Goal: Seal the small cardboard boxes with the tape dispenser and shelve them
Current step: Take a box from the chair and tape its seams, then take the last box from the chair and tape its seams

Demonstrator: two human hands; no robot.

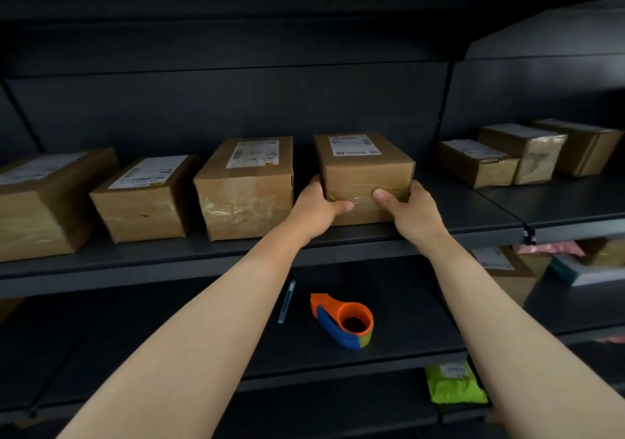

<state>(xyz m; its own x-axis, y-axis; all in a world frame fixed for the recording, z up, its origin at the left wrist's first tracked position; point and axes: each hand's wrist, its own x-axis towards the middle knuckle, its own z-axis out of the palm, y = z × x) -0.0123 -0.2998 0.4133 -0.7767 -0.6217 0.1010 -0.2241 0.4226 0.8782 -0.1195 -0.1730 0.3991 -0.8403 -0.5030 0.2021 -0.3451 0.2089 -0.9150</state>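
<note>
L hand (318, 207) + R hand (411, 210) grip box (365, 164), fingers (415, 186) curled round sides. Neighbour box (245, 185) just left. Dispenser (341, 320), pen (286, 301) on lower shelf (406, 303).

1. At 9 o'clock, the far-left box (37, 202) is cut off by the edge; its left side cannot be seen.
2. The white labels (354, 144) on the box tops are too blurry to read.
3. The fingers of the left hand (316, 207) and right hand (417, 212) hide behind the held box (367, 168); only the thumbs show.
4. At 4 o'clock, a lower box (510, 269) sits partly behind the right arm (507, 320).
5. At 5 o'clock, the green packet (453, 384) is partly behind that arm; its label is too small to read.
</note>
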